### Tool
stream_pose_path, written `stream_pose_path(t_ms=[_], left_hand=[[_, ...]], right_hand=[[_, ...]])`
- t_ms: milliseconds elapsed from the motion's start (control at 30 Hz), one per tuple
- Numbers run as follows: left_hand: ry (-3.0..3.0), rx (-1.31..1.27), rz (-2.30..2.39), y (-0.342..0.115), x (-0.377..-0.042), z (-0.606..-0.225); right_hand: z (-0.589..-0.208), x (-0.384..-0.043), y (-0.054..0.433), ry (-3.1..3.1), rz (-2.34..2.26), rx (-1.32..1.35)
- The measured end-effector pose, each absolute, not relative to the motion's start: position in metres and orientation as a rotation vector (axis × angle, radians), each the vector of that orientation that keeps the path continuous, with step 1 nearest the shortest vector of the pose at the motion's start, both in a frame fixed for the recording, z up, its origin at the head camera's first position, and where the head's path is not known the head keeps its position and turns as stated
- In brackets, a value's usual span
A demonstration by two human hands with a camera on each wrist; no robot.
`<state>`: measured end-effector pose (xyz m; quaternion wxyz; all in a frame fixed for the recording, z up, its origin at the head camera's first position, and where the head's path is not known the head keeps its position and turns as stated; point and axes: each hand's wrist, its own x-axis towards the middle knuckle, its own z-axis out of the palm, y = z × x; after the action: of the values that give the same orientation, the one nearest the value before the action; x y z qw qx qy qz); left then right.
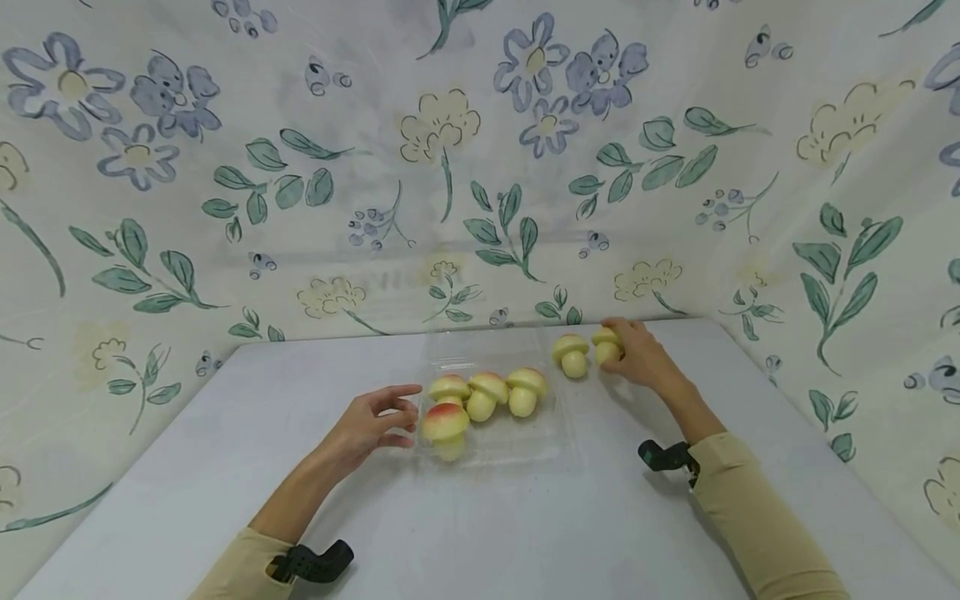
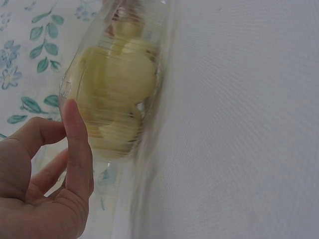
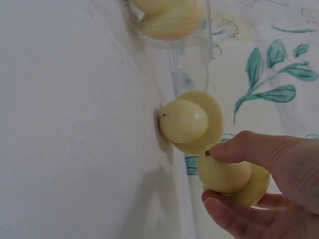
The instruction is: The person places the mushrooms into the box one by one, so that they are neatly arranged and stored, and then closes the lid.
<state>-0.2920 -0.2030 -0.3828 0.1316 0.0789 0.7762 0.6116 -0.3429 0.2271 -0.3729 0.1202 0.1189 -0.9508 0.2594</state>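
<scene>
A clear plastic container [image 1: 517, 446] with several yellow toy mushrooms [image 1: 487, 396], some with reddish caps, lies on the table. My left hand [image 1: 375, 423] is at its left side, fingers loosely bent; in the left wrist view a fingertip [image 2: 73, 112] touches or nearly touches the container's rim [image 2: 65, 87]. To the right of the container my right hand [image 1: 643, 354] grips a toy mushroom [image 3: 224, 174] between thumb and fingers. Beside it another toy mushroom [image 1: 573, 357] stands on the table. My right fingers partly cover the held one.
The container's clear lid [image 1: 483, 343] stands open at its back. A floral cloth [image 1: 360, 275] hangs behind the white table [image 1: 480, 533] and on both sides. Each wrist wears a black camera mount, such as the mount on the right [image 1: 663, 456].
</scene>
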Motion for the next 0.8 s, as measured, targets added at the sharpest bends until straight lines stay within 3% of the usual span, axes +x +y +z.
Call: stream_pose_path(t_ms=[800], left_hand=[[2.253,0.209,1.779,-0.203,-0.292,-0.382]], right_hand=[[-0.340,-0.324,0.202,-2.806,0.750,0.426]])
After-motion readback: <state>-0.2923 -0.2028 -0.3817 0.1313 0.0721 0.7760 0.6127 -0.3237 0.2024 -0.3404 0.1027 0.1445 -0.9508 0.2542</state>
